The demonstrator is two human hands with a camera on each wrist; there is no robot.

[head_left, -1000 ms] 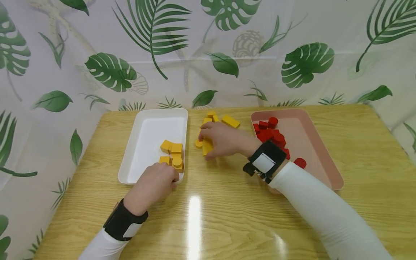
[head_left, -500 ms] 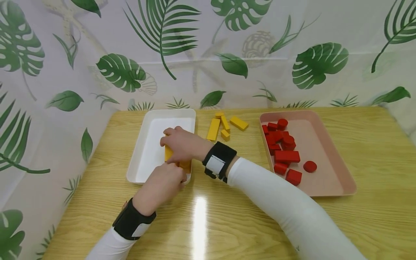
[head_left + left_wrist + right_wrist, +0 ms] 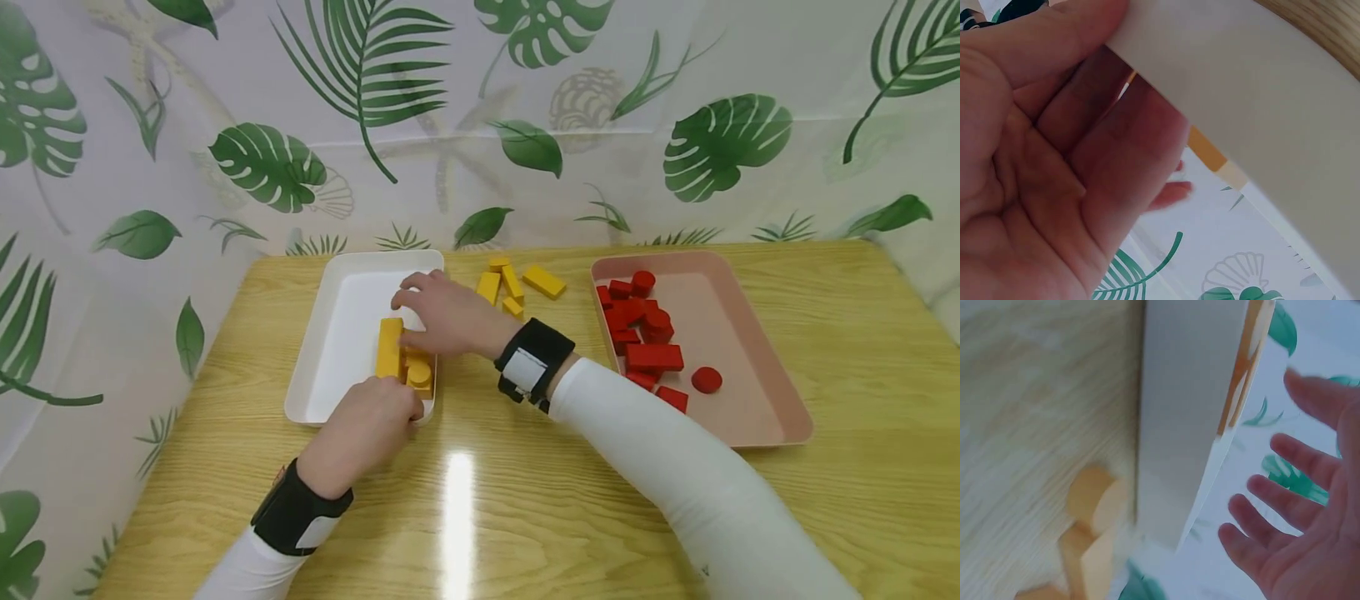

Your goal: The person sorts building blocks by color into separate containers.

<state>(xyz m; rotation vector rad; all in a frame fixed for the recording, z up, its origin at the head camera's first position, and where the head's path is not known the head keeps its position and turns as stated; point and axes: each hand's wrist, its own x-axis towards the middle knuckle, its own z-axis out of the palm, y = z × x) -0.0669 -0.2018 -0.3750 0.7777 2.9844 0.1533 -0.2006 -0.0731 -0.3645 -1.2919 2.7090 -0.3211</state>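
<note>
My left hand point(image 3: 363, 429) grips the near rim of a white tray point(image 3: 306, 367), thumb outside and fingers inside. In the left wrist view, the thumb point(image 3: 1066, 44) lies against the tray's pale wall point(image 3: 1254, 106). A long yellow block point(image 3: 389, 346) lies in the tray beside several smaller yellow blocks, including a yellow cylinder point(image 3: 418, 372). Over the tray's right side is my right hand point(image 3: 453, 317), fingers spread and holding nothing. The right wrist view has that hand's loosely bent fingers point(image 3: 1297, 506) apart from the tray wall point(image 3: 1179, 425).
Several yellow blocks point(image 3: 543, 282) lie on the wooden table point(image 3: 555, 500) between the trays. To the right stands a pink tray point(image 3: 772, 375) with several red blocks point(image 3: 654, 357) along its left side. A leaf-print cloth point(image 3: 442, 125) hangs behind the table.
My right hand carried the long yellow block from the table into the white tray, let it go and drew slightly right. My left hand keeps its grip on the rim.
</note>
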